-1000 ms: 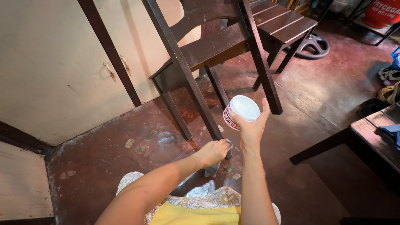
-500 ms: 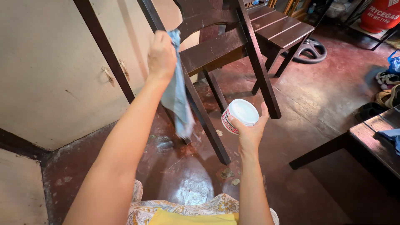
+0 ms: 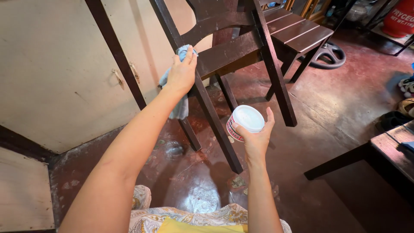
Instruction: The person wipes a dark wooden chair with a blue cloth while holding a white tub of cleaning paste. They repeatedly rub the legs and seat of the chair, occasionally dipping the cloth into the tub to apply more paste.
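Cloth on the chair leg, tub held clear

My left hand (image 3: 182,73) presses a pale blue cloth (image 3: 177,101) against the dark wooden chair's (image 3: 241,47) slanting leg, upper centre; my right hand (image 3: 255,140) grips the round white tub (image 3: 244,122), lower right, apart.

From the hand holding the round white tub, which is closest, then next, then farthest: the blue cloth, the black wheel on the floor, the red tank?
Measured from the right hand holding the round white tub:
1. Blue cloth, up left, pressed on the dark wooden chair.
2. Black wheel, on the floor, up right.
3. Red tank, top right corner.
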